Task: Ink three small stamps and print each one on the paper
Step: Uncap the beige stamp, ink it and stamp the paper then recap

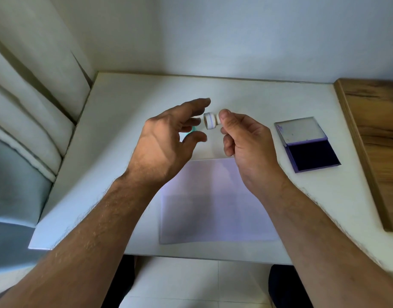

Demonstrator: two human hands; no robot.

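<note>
My right hand (246, 147) holds a small white round stamp with a thin purple band around it (211, 121), raised above the white tabletop (129, 103). I pinch its narrower end between thumb tip and forefinger, and the wider round end points left toward my other hand. The remaining fingers of that hand curl loosely into the palm.

My left hand (166, 138) hovers just beside the stamp with nothing in it. Its fingers are spread and slightly curved, thumb and forefinger parted in a wide gap that faces the stamp's free end; whether a fingertip touches the stamp I cannot tell, since the picture is blurred there. Behind those fingers a sliver of something teal (192, 131) shows, too hidden to identify.

Below my hands a sheet of white paper (213, 207) lies flat on the table, unmarked as far as I can see. To the right, well apart from the stamp, a purple ink pad case (311, 154) lies open, its dark pad toward me and its grey lid tipped back. A wooden board (373, 134) lies along the table's right edge.
</note>
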